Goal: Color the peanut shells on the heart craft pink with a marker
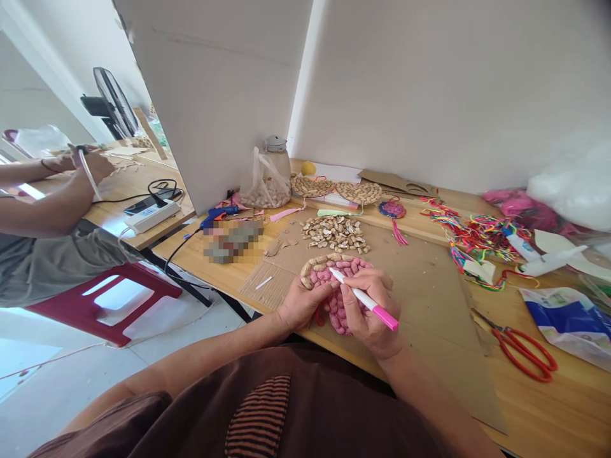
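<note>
A rounded piece covered in peanut shells [340,312] is held over the front of the table. Most of its shells are pink, while a band along the upper left rim is plain tan. My left hand [301,303] grips its left edge, thumb on top and the other fingers hidden beneath. In my right hand [375,312] is a white marker with a pink end [365,300], pinched between thumb and fingers. The marker's tip points up and left at the pink shells near the rim. Just beyond the piece lies a heap of loose peanut shells [334,234].
Cardboard [429,318] covers the table's middle. Red-handled scissors [527,353] and tangled coloured cords [482,235] lie right. A blue glue gun [217,218], bagged peanuts [267,187] and two shell-covered fans [358,192] stand behind. Another person's hands [93,162] work at the left table.
</note>
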A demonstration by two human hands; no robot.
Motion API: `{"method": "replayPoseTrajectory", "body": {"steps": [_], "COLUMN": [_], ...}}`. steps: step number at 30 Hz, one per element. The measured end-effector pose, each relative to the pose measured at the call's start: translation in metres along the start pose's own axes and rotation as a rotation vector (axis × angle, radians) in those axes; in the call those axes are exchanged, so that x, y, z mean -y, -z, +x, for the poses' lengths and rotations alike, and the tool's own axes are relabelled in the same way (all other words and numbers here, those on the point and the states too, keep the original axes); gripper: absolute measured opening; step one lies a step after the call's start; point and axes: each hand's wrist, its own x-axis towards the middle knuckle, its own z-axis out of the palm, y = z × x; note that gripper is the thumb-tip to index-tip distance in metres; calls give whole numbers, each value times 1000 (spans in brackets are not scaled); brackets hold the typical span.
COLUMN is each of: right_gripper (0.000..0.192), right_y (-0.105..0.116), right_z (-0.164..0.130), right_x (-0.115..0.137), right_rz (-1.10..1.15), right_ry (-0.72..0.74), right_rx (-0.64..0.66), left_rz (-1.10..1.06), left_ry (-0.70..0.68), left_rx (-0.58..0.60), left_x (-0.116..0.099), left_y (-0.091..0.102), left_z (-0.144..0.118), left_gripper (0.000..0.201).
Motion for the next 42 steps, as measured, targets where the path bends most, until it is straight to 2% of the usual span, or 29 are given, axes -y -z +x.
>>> {"method": "replayPoseTrajectory", "body": {"steps": [9, 14, 18, 23, 27, 32, 38, 42], "right_gripper": [11, 13, 13, 13, 14, 15, 15, 14], "right_y": [3, 2, 2, 1, 1, 2, 1, 0], "right_z": [2, 1, 0, 1, 2, 2, 2, 2], "right_x": [-6, -6, -7, -6, -5, -4, -7, -7], "right_rz": [63, 75, 45, 136, 63, 118, 46, 86], "right_ry": [-128, -89, -125, -88, -105, -58, -101, -63], "right_rx": [-23, -2, -18, -17, -33, -11, -34, -19], "left_rz": [-22, -12, -37, 5, -24, 28, 11, 28], "left_ry": [-19, 3, -22, 27, -13, 34, 9, -5], "left_rx": [-19, -13, -24, -11, -17, 3, -13, 10], "left_x": [2, 2, 2, 3, 2, 2, 4, 5], "left_y": [0, 0, 0, 1, 1, 1, 1, 2], "left_z": [2, 1, 2, 2, 2, 2, 3, 4], "left_gripper": [37, 36, 35, 38, 36, 41, 39, 39]}}
